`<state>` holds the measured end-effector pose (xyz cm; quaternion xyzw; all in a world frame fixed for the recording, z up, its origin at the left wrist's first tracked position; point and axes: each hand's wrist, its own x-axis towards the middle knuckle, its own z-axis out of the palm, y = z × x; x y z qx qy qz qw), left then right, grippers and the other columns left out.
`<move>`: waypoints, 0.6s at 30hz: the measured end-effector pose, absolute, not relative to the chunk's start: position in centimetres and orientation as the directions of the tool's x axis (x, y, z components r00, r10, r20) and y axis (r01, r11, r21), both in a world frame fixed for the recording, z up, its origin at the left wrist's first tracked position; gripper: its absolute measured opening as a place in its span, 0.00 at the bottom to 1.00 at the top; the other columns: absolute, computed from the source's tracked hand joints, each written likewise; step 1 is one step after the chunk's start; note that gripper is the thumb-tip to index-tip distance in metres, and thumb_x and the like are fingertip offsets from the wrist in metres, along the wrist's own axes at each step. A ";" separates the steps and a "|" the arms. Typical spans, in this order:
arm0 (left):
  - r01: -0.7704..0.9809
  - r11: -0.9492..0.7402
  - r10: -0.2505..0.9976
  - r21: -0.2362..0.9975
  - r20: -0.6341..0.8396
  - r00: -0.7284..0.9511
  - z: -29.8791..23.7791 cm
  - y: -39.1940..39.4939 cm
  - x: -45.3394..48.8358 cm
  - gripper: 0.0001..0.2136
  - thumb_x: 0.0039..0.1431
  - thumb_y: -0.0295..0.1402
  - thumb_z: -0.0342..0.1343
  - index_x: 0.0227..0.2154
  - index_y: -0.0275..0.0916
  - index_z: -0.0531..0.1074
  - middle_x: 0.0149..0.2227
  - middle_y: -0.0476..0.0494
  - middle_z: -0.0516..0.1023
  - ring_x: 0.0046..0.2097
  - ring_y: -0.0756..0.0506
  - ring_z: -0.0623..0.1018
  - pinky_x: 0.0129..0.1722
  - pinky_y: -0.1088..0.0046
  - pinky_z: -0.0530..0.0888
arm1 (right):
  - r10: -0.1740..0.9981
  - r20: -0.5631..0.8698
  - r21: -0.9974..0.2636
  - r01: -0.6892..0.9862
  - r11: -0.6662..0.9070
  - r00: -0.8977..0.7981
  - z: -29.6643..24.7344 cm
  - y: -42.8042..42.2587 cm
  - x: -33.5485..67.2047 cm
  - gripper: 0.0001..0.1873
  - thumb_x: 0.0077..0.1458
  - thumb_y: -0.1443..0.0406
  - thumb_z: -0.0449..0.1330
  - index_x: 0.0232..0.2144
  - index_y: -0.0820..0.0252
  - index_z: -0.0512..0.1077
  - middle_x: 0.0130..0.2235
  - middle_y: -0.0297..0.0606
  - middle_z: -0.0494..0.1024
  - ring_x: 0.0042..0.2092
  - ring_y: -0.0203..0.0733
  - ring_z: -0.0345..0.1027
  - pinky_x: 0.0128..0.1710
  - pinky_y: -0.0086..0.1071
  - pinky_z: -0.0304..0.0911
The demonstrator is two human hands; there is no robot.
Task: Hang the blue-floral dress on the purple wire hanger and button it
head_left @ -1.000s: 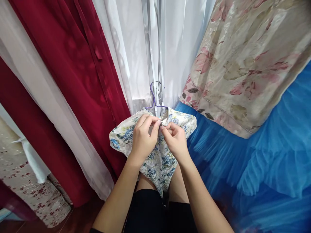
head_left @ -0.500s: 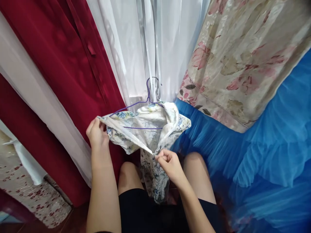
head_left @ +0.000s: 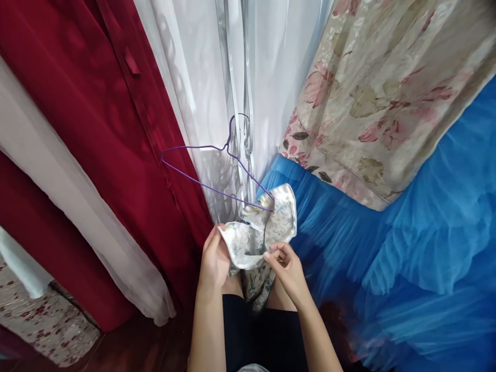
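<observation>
At the far left hangs a dark red cloth (head_left: 96, 129), with a thin white cloth (head_left: 58, 196) lying across it, and below them, in the corner, is a pale fabric with small red flowers (head_left: 39, 330) above the brown floor (head_left: 127, 351). More to the middle hangs a white see-through curtain (head_left: 194, 77), and in front of it is a purple wire hanger (head_left: 226, 149). The left end of the hanger is bare, and its right end goes into a small garment with blue flowers (head_left: 271, 227). The garment hangs low from this end, just above the person's knees and black shorts (head_left: 263, 336). The left hand (head_left: 215, 258) is closed on the left edge of the garment, with the fabric folded over the fingers. Just beside it, the right hand (head_left: 287, 266) pinches the lower edge of the same garment between the thumb and the fingertips. To the right of the hands spreads a bright blue net fabric (head_left: 387, 248), touching the garment's right side. Above it, at the upper right, hangs a beige fabric with big pink flowers (head_left: 380, 93).
</observation>
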<state>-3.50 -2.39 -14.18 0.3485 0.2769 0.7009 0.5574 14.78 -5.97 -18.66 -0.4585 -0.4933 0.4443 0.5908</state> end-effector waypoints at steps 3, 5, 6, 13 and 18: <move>-0.364 -0.241 0.954 0.900 0.288 0.080 -12.3 -5.2 -0.7 0.10 0.63 0.42 0.60 0.37 0.39 0.74 0.37 0.45 0.76 0.39 0.46 0.75 0.40 0.73 0.72 | 0.945 0.316 -0.949 -0.047 0.313 -0.088 -17.1 -6.8 14.7 0.22 0.52 0.58 0.70 0.47 0.56 0.73 0.45 0.39 0.77 0.48 0.48 0.70 0.51 0.38 0.64; -0.170 -0.336 0.913 0.926 0.365 0.183 -11.2 -6.2 0.5 0.09 0.66 0.40 0.58 0.37 0.39 0.76 0.36 0.44 0.75 0.39 0.46 0.75 0.40 0.73 0.71 | 0.930 0.302 -0.953 -0.095 0.288 -0.211 -16.2 -7.4 14.5 0.17 0.55 0.59 0.68 0.46 0.55 0.74 0.47 0.39 0.77 0.51 0.49 0.70 0.56 0.40 0.62; -0.101 -0.380 0.891 0.920 0.393 0.226 -10.8 -6.4 0.9 0.09 0.67 0.39 0.57 0.37 0.39 0.77 0.36 0.43 0.75 0.40 0.45 0.75 0.41 0.72 0.71 | 0.930 0.276 -0.960 -0.120 0.253 -0.244 -15.8 -7.6 14.4 0.14 0.57 0.60 0.66 0.45 0.55 0.74 0.46 0.39 0.77 0.51 0.49 0.70 0.55 0.40 0.63; 0.035 -0.416 0.782 0.909 0.338 0.523 -10.6 -5.8 -0.3 0.17 0.65 0.47 0.57 0.47 0.41 0.78 0.44 0.38 0.78 0.48 0.39 0.78 0.49 0.64 0.75 | 0.937 -0.063 -0.961 -0.233 -0.150 -0.345 -14.6 -10.2 17.1 0.12 0.52 0.59 0.67 0.37 0.59 0.78 0.34 0.37 0.78 0.37 0.43 0.69 0.40 0.33 0.66; 0.272 -0.396 0.598 0.877 0.021 0.802 -14.7 -6.1 -2.2 0.20 0.61 0.53 0.59 0.39 0.39 0.80 0.36 0.42 0.79 0.41 0.41 0.78 0.44 0.67 0.75 | 0.892 -0.141 -0.915 -0.286 -0.283 -0.430 -11.8 -10.1 21.9 0.12 0.41 0.60 0.70 0.27 0.63 0.78 0.24 0.35 0.76 0.25 0.37 0.65 0.26 0.29 0.61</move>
